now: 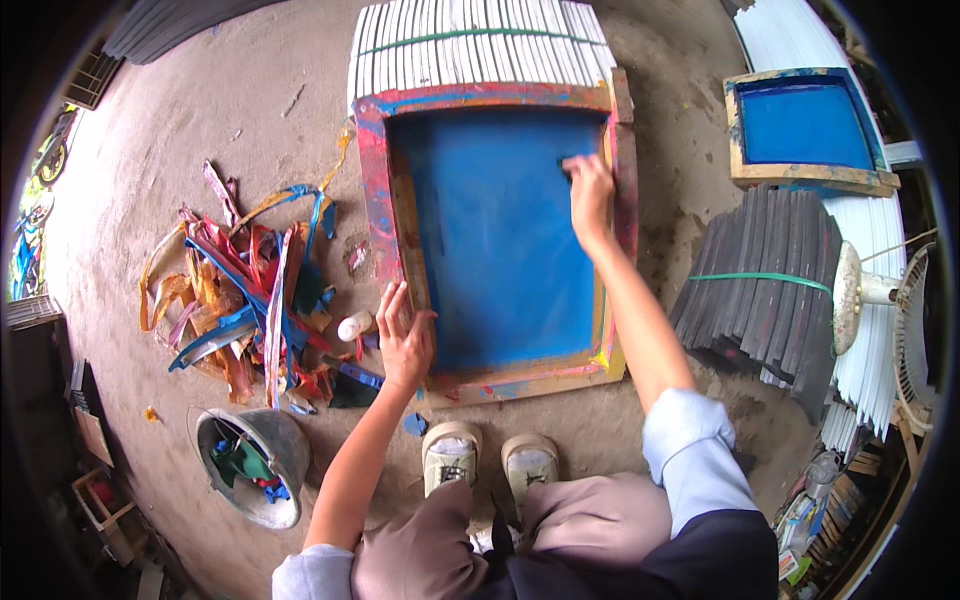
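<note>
A wooden screen-printing frame [380, 215], its rails smeared with red, blue and yellow paint, lies on the floor before me. Blue mesh [500, 260] fills it. My left hand [403, 343] rests on the lower part of its left rail, fingers stretched out and holding nothing. Over the upper right of the mesh, my right hand [590, 190] is closed on a small dark piece [565, 170]; its kind is mostly hidden by my fingers. Just left of my left hand lies a small white bottle [354, 326] on the floor.
A heap of paint-stained strips [245, 290] lies left, above a grey bucket [265, 455] with rags. Strapped white sheets [480, 45] stand beyond the frame. On the right are strapped dark sheets [760, 280], a smaller blue screen [805, 120] and a fan [912, 335].
</note>
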{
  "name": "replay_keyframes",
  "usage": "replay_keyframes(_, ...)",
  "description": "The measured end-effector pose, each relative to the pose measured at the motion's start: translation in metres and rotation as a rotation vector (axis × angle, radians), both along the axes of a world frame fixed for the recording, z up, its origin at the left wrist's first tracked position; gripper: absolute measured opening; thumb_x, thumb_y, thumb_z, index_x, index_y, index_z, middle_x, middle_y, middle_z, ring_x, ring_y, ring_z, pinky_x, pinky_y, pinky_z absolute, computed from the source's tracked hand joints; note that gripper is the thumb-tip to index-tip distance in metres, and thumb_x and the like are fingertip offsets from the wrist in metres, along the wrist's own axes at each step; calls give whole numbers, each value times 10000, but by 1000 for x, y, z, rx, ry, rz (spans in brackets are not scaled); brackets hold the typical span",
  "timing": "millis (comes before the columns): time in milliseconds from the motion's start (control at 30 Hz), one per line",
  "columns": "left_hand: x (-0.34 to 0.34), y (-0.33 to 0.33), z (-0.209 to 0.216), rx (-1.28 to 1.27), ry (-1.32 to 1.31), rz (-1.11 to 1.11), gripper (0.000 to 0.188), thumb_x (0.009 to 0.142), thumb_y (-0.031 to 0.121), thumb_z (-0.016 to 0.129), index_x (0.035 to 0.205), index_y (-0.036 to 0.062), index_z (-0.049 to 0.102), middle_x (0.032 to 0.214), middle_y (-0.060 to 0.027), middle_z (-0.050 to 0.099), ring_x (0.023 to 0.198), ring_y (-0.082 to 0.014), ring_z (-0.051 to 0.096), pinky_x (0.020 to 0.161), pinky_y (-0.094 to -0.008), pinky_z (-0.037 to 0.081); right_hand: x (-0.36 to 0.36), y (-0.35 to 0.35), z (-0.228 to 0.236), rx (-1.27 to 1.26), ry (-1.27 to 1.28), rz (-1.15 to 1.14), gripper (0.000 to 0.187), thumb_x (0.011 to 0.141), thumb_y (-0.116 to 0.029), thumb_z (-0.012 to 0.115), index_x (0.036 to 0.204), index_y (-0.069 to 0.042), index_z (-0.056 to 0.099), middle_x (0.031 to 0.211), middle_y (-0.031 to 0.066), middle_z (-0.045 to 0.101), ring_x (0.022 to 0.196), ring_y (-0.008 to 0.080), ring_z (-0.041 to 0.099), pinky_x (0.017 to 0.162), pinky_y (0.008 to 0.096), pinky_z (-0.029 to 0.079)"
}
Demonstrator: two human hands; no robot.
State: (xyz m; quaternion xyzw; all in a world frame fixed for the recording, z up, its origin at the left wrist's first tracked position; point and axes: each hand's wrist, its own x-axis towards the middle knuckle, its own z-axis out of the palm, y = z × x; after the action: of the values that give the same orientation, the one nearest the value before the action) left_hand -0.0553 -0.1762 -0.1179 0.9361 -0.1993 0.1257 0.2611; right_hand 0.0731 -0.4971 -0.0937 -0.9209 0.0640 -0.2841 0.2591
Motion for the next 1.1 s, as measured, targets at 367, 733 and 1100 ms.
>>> replay_keyframes(367,2,-1,1,-14,3,-1,172,755,-19,616,877,98,649,1389,-177,390,1329,-361,349,1092,-457,332,-186,9,-60,-72,120,174,105,755,107,658,793,10,669,803,131,629,796,246,633,679,340,549)
replay_keyframes(733,2,-2,0,-3,-15,-24,174,753,-17,621,886,92,650,1395,-182,384,1328,-366,344,1088,-459,337,-25,-6,-13,-40,26,45,153,823,92,544,886,12,658,863,141,622,836,283,626,726,369,506)
replay_keyframes(1100,2,1,2,17,-7,11,175,758,-19,608,889,91,642,1392,-187,386,1323,-369,349,1083,-451,334,-170,20,-45,57,244,200,130,838,82,539,827,29,657,816,153,626,806,280,633,700,375,539)
